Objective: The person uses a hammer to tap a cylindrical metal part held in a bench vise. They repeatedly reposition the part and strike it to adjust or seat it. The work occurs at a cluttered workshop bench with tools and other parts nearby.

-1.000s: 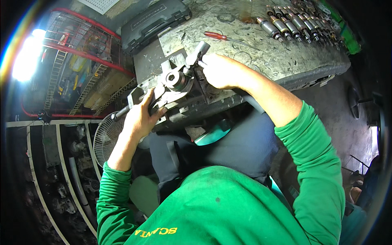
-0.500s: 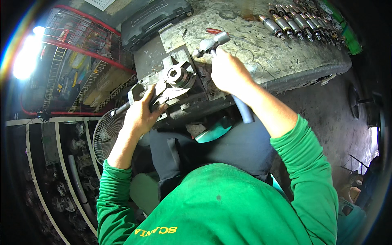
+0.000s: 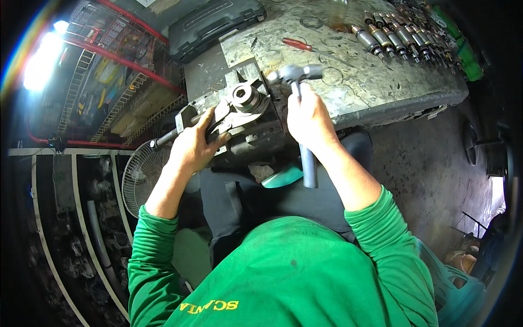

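Observation:
My right hand (image 3: 311, 119) is closed round a ball-peen hammer (image 3: 308, 170), its steel head raised above the hand and its grey-blue handle end below. At the bench edge, my left hand (image 3: 192, 146) grips a flat, silvery metal piece (image 3: 238, 119) between thumb and fingers. That piece lies against a round steel part with a hollow centre (image 3: 254, 100), which sits on a bench vise (image 3: 231, 82). The vise's bar handle (image 3: 164, 139) sticks out left of my left hand. The hammer head is right of the round part, apart from it.
A red-handled screwdriver (image 3: 297, 44) lies on the worn workbench (image 3: 348, 82). Several cylindrical metal parts (image 3: 369, 41) stand in rows at the far right, by a green container (image 3: 472, 68). A black tool case (image 3: 215, 24) lies at the back. A fan (image 3: 139, 182) is at the left.
My right hand and the hammer have moved down slightly, and the handle hangs more upright. The left hand keeps its hold. The whole view has shifted a little.

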Demonstrator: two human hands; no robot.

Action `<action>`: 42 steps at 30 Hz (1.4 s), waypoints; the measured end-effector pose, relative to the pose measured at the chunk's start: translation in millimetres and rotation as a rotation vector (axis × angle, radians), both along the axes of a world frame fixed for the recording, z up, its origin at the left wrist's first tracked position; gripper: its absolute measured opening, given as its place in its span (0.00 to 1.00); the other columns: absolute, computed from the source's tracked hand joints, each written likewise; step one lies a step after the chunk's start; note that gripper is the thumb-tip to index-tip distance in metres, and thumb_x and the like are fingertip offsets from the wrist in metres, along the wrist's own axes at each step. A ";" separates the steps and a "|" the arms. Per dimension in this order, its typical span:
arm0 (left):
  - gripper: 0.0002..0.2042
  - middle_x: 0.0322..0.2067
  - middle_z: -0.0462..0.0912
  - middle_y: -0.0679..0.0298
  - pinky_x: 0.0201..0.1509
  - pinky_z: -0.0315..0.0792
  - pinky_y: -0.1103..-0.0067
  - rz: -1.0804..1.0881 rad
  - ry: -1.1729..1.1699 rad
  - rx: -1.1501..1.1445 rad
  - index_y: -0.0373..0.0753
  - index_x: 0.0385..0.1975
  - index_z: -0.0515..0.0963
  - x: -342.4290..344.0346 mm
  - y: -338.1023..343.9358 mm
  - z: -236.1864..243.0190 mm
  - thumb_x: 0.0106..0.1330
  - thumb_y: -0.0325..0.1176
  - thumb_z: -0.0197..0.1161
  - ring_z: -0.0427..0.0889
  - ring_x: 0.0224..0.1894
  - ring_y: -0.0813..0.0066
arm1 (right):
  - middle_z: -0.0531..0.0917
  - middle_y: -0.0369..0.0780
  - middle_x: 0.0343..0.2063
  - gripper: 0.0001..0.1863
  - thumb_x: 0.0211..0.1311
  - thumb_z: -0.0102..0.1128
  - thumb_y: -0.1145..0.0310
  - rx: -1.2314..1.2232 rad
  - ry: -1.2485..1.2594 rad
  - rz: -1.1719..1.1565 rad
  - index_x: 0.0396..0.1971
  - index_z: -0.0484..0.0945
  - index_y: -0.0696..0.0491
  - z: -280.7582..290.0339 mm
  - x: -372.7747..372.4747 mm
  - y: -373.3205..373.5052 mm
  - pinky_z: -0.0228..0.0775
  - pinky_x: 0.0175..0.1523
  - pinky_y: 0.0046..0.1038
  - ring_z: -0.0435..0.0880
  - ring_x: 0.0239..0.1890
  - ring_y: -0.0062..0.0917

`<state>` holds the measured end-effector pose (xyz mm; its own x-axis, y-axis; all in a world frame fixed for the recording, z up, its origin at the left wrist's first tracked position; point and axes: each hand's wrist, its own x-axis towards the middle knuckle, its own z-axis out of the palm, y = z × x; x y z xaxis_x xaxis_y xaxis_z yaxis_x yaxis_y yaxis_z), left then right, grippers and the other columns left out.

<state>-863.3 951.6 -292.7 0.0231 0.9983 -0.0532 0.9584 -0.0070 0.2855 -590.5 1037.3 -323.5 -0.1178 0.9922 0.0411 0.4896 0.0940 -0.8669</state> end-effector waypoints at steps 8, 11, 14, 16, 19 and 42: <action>0.42 0.54 0.85 0.41 0.57 0.80 0.59 0.014 -0.001 -0.029 0.40 0.77 0.63 1.0 -1.1 2.4 0.69 0.56 0.68 0.86 0.54 0.41 | 0.83 0.58 0.30 0.13 0.76 0.52 0.64 0.026 -0.046 0.053 0.42 0.72 0.62 4.7 -0.4 -5.5 0.77 0.44 0.49 0.86 0.38 0.56; 0.41 0.53 0.86 0.40 0.57 0.80 0.60 0.035 -0.016 -0.053 0.40 0.77 0.63 1.1 -0.7 2.1 0.69 0.56 0.68 0.86 0.53 0.41 | 0.83 0.57 0.30 0.12 0.76 0.51 0.65 0.002 -0.032 -0.034 0.43 0.72 0.61 6.3 -0.1 -9.0 0.77 0.43 0.49 0.86 0.38 0.56; 0.41 0.53 0.86 0.41 0.56 0.80 0.60 0.006 -0.020 -0.018 0.40 0.77 0.63 1.7 -0.4 2.2 0.69 0.56 0.68 0.87 0.53 0.41 | 0.83 0.58 0.31 0.11 0.75 0.52 0.67 -0.065 -0.039 0.194 0.43 0.73 0.61 5.7 -2.0 -10.9 0.77 0.44 0.50 0.86 0.38 0.58; 0.41 0.52 0.86 0.40 0.56 0.80 0.60 0.012 -0.014 -0.021 0.39 0.76 0.63 2.4 -1.5 3.4 0.69 0.56 0.68 0.87 0.52 0.41 | 0.84 0.58 0.31 0.12 0.75 0.53 0.66 0.017 -0.036 0.092 0.42 0.73 0.62 6.6 -3.2 -12.2 0.77 0.44 0.49 0.86 0.38 0.57; 0.41 0.52 0.86 0.40 0.56 0.80 0.60 0.035 -0.024 -0.046 0.39 0.76 0.64 3.4 -1.8 4.0 0.69 0.56 0.68 0.87 0.52 0.41 | 0.84 0.58 0.31 0.12 0.75 0.52 0.65 0.009 -0.013 -0.003 0.41 0.73 0.61 11.1 -2.3 -14.2 0.77 0.44 0.49 0.86 0.38 0.58; 0.41 0.47 0.87 0.41 0.52 0.82 0.58 0.040 -0.003 0.009 0.44 0.75 0.65 3.3 -5.6 -0.9 0.68 0.60 0.67 0.88 0.48 0.41 | 0.81 0.38 0.25 0.08 0.66 0.63 0.70 -0.344 0.550 0.176 0.39 0.75 0.55 38.2 65.0 -1.3 0.77 0.26 0.29 0.81 0.21 0.23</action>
